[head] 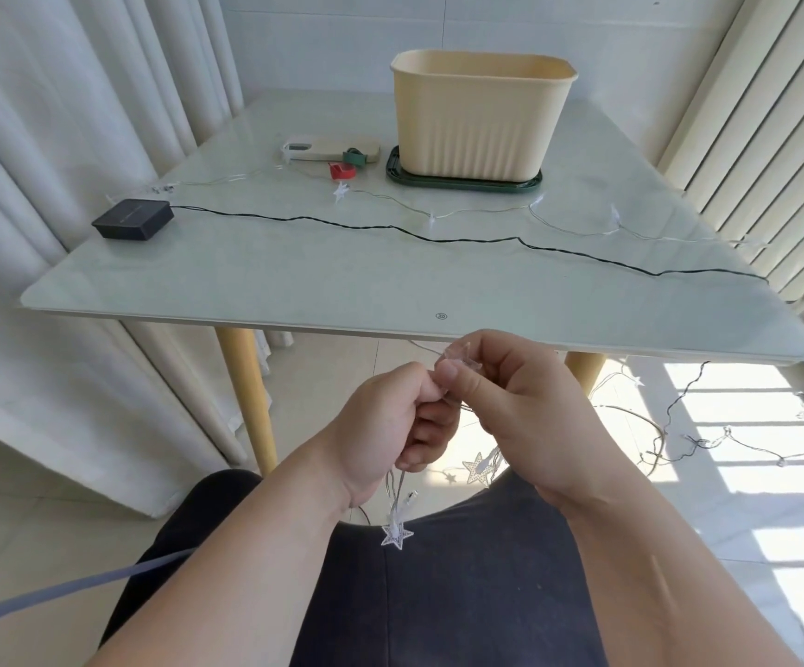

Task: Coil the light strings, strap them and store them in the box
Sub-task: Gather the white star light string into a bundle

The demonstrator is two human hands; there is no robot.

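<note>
Writing: a small round mark [441,316] printed near the front edge of the table [294,281] holds two characters too small to read. A faint line across the black case [132,219] is also illegible. No brand can be made out.

Obscured: the light string [397,535] is clear wire, and it is hard to follow where it lies pale on the pale tabletop. More wire runs tangled over the sunlit floor [727,440], partly cut off at the right edge. The box's inside is out of sight.

Task item: the light string carries small clear stars. Several loops of it hang below the left hand [385,426], whose fingers are curled round the gathered strands. The right hand [515,406] pinches a clear star between thumb and forefinger, just below the table's edge.

The cream ribbed box [479,122] stands on a dark green tray [462,182]. A red strap [342,170] and a green strap [355,157] lie to its left. A black wire [438,239] leads from the case across the table.
</note>
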